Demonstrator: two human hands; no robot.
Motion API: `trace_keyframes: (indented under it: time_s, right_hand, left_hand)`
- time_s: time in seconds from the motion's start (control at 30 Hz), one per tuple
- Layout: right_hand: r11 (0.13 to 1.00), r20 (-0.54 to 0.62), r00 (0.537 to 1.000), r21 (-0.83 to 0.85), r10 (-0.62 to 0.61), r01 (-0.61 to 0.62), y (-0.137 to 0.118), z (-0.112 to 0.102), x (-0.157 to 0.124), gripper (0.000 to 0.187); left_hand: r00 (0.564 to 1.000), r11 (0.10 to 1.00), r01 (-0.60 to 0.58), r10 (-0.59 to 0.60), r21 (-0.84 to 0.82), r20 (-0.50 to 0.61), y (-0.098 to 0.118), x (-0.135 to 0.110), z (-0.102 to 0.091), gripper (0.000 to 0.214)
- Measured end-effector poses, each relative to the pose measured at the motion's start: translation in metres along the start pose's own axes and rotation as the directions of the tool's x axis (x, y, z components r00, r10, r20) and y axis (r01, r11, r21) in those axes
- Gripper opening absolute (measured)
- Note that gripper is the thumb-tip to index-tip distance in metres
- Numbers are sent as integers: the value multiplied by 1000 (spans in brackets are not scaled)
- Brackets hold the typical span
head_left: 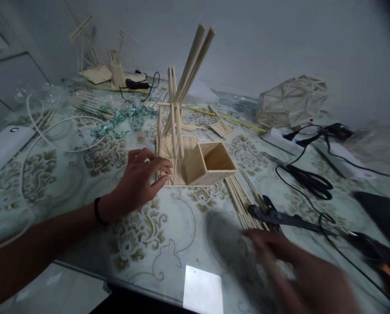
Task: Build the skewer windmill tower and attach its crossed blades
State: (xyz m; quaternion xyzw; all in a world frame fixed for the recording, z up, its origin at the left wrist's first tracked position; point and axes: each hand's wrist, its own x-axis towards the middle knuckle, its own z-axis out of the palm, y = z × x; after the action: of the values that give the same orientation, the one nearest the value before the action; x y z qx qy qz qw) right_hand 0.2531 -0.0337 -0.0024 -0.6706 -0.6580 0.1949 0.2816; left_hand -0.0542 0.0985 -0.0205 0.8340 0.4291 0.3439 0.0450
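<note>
A model made of wooden sticks [181, 144] stands mid-table: a flat slatted base, upright sticks leaning back, and a small open wooden box [211, 163] on its right side. My left hand [139, 179] rests at the base's left edge, fingers spread and curled, fingertips touching the slats. My right hand [299, 270] is smeared by motion at the lower right, close to a bundle of loose sticks [243, 200] and black pliers [273, 216]. Its fingers cannot be made out.
Black scissors [309, 181] and black cables lie to the right, with a white power strip [281, 139] behind. A geodesic stick dome [291, 102] stands at the back right, another stick model [96, 65] at the back left. A white device [5, 146] lies far left.
</note>
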Motion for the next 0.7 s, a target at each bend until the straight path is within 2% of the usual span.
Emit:
trace_keyframes:
  time_s: [0.1,0.2,0.27,0.43,0.7]
  right_hand:
    - [981,214,963,133,-165,139,-35,49,24,33]
    - [967,240,945,181,-220,179,-56,87,51,42]
    - [965,225,948,183,-224,185,-61,103,64,46]
    - [969,186,962,179,-201,168,-65,119,76,46]
    - [964,132,976,227,-174,141,-67,124,86,39]
  left_hand:
    - [1000,1000,-1,1,18,0,0,1,0,17]
    - [1000,1000,-8,8,26,-3,1,0,1,16]
    - [1000,999,-10,10,32,-6,0,0,2,17]
    - [1000,999,-6,6,43,-2,0,-1,4,18]
    - [1000,999,18,-18,44,2,2,-2,4,19]
